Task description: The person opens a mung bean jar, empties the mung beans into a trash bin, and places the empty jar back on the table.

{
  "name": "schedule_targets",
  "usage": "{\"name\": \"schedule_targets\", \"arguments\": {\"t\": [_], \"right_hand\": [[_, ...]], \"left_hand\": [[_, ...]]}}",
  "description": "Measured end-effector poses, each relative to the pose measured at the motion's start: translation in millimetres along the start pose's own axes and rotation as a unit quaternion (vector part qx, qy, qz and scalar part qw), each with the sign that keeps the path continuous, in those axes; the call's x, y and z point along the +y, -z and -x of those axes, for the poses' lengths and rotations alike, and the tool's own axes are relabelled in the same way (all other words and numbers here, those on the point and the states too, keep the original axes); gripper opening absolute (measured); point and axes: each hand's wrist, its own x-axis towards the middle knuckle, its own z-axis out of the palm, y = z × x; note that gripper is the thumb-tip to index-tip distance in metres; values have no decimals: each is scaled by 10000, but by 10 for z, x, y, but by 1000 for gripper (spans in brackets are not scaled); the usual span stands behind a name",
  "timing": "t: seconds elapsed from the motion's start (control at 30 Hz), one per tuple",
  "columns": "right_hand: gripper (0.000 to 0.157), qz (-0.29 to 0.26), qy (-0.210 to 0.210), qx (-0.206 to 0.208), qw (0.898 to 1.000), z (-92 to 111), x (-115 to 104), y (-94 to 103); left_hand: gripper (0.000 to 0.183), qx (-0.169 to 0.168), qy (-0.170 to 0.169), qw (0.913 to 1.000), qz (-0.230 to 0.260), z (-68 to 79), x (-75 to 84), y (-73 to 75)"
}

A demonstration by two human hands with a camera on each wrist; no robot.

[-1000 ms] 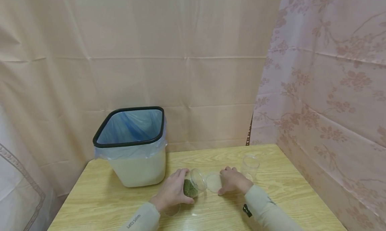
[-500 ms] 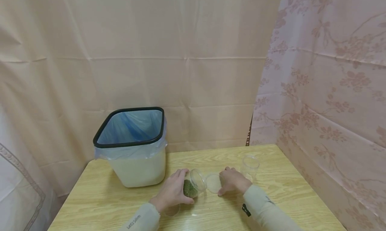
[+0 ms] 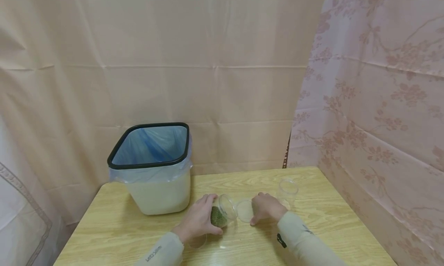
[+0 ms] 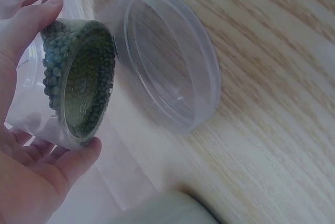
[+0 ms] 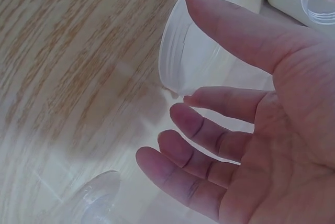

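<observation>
My left hand [image 3: 199, 219] grips a clear plastic jar [image 3: 227, 207] tipped on its side, its mouth facing right. Small green beans [image 4: 55, 56] lie against its base and lower wall. My right hand [image 3: 267, 207] is just right of the jar's mouth, at a translucent round lid [image 3: 244, 211]. In the right wrist view, the thumb overlaps this lid [image 5: 191, 51] and the index fingertip is right at its edge. The other fingers are loosely bent with nothing in the palm. Another clear round lid [image 4: 204, 72] rests on the table below my left wrist.
A second clear jar [image 3: 288, 189] stands upright behind my right hand. At the back left of the wooden table [image 3: 114, 231] is a cream bin [image 3: 163, 194] with a black rim and blue liner. Curtains hang behind and along the right side.
My right hand and sleeve have shifted very slightly left, toward the jar's mouth. The left hand and its jar of beans have stayed in place.
</observation>
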Motion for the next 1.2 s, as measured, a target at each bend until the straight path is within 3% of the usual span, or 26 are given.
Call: {"name": "schedule_targets", "arguments": {"t": [0.7, 1.2], "right_hand": [[43, -156, -59, -60, 9998, 1, -21, 10], [49, -64, -112, -414, 9991, -9, -20, 10]], "left_hand": [[104, -81, 73, 9999, 13, -21, -6, -3], [106, -221, 6, 9996, 178, -52, -52, 23]]}}
